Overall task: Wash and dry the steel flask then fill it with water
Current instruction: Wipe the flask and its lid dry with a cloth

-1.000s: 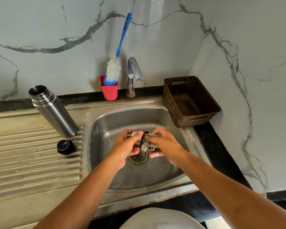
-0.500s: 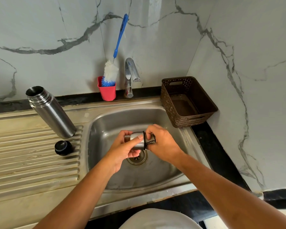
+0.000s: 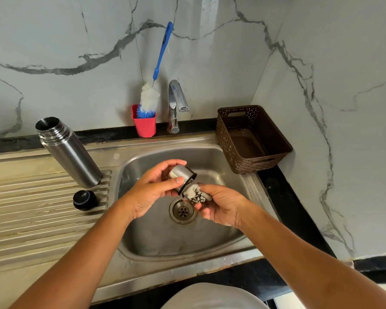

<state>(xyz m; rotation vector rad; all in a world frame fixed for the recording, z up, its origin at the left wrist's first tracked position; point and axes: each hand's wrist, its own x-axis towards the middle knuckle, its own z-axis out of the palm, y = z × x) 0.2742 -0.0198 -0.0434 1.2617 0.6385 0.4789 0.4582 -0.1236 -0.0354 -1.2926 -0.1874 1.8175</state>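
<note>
The steel flask (image 3: 69,152) stands open-mouthed on the ribbed drainboard at the left, leaning in the wide view. Its black stopper (image 3: 85,200) sits just in front of it. Over the sink bowl my left hand (image 3: 151,192) grips the flask's steel cup lid (image 3: 182,175), mouth turned toward the right. My right hand (image 3: 221,205) pinches a grey patterned cloth (image 3: 195,194) whose end is pushed into the cup's mouth.
The tap (image 3: 176,103) stands behind the sink (image 3: 210,161), with no water running. A red holder (image 3: 144,124) with a blue bottle brush (image 3: 158,70) is left of it. A brown empty basket (image 3: 252,139) sits at the right. The drain (image 3: 182,211) lies below my hands.
The cup has tilted so its mouth faces right and down. My right hand has dropped lower and drawn the cloth partly out of the cup.
</note>
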